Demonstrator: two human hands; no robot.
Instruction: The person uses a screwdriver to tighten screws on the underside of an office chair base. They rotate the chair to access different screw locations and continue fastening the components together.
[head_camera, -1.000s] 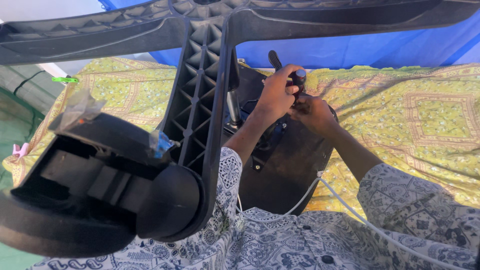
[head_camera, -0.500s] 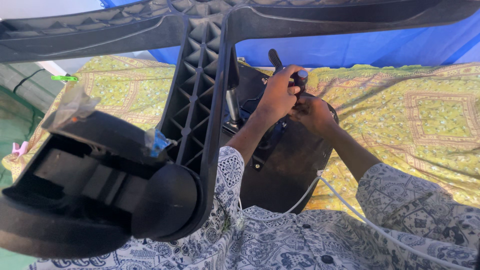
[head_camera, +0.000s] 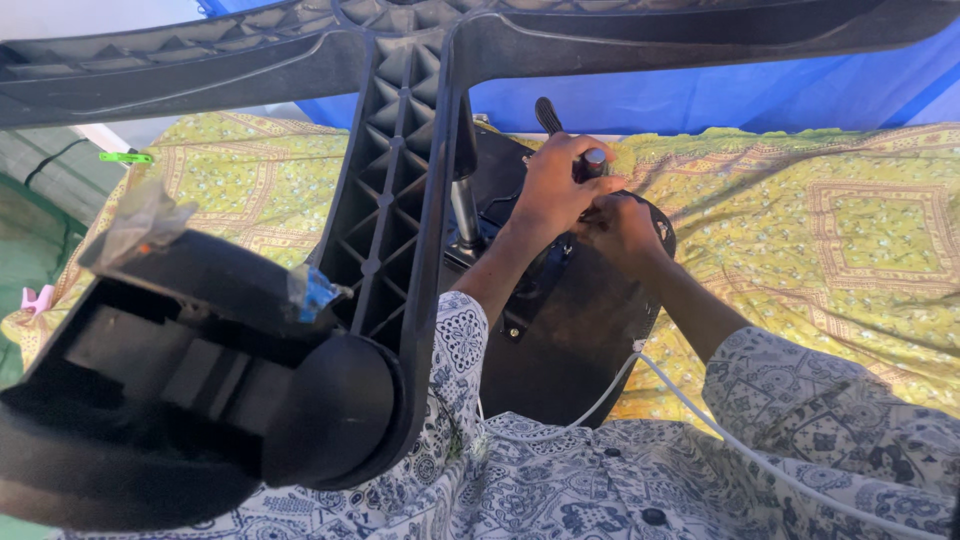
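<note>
Black chair base (head_camera: 400, 200), yellow-green patterned cloth (head_camera: 800, 230), blue tarp (head_camera: 700, 100).

Single head cam, looking down and fwd from the person's head.

It's sitting very near a black caster (head_camera: 190, 400) and ribbed chair-base leg (head_camera: 395, 200), which are blocking approx. the left half; both hands (head_camera: 590, 205) are showing mid-frame over a yellow patterned cloth (head_camera: 800, 230), probably at arm's length. No 2nd view sharing anything.
</note>
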